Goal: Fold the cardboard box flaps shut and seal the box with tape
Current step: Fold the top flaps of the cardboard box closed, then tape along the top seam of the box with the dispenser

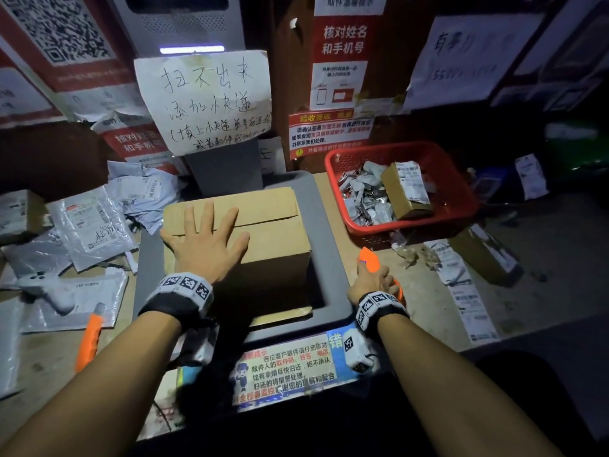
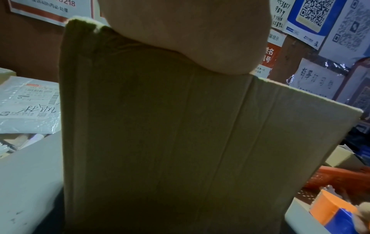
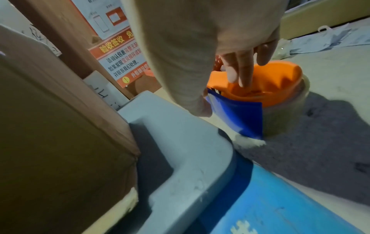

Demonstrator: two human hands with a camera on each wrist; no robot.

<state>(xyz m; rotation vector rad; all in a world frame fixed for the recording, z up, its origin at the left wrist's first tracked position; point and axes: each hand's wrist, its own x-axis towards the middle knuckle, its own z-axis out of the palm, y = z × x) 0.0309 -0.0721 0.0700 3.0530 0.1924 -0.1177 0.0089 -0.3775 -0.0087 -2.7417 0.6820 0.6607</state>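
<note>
Sitting just right of the cardboard box (image 1: pixel 260 225), the orange tape dispenser (image 3: pixel 266 88) rests on the counter, right hand (image 1: pixel 372 278) curling its fingers (image 3: pixel 240 69) into its handle. The left hand (image 1: pixel 204 239) lies flat, fingers spread, pressing the closed flaps, whose seam runs left to right.

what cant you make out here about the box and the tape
- Box contents: head view, closed flaps and left hand cover them.
- Tape left on the dispenser: right wrist view, right hand and orange housing hide the roll.
- Left fingers: left wrist view, cut off by top edge.
</note>
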